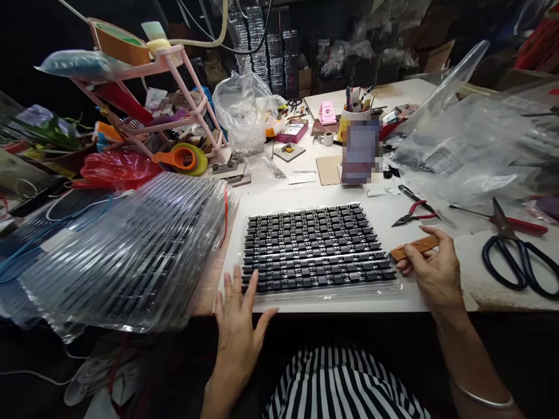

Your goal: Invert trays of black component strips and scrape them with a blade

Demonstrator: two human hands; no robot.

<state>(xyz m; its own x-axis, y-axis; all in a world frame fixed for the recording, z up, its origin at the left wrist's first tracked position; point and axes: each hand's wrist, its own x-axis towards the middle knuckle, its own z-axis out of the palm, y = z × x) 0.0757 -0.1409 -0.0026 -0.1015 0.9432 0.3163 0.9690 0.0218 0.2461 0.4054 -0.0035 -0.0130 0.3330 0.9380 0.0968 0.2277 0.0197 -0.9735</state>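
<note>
A clear plastic tray (332, 295) lies on the white table in front of me, filled with rows of small black circuit boards (312, 247). My left hand (238, 311) rests at the tray's near left corner, fingers spread and holding nothing. At the right edge of the tray, my right hand (437, 270) grips a flat brown wooden stick (414, 247) between thumb and fingers. The stick's left end is close to the ends of the board rows; whether it touches them I cannot tell.
Stacked clear trays (144, 256) stand at the left. Red-handled pliers (414, 214), a screwdriver (519, 225) and large scissors (515, 256) lie at the right, below heaped plastic bags (471, 145). A pink rack (192, 87) is behind, left; a pen holder (349, 119) stands farther back.
</note>
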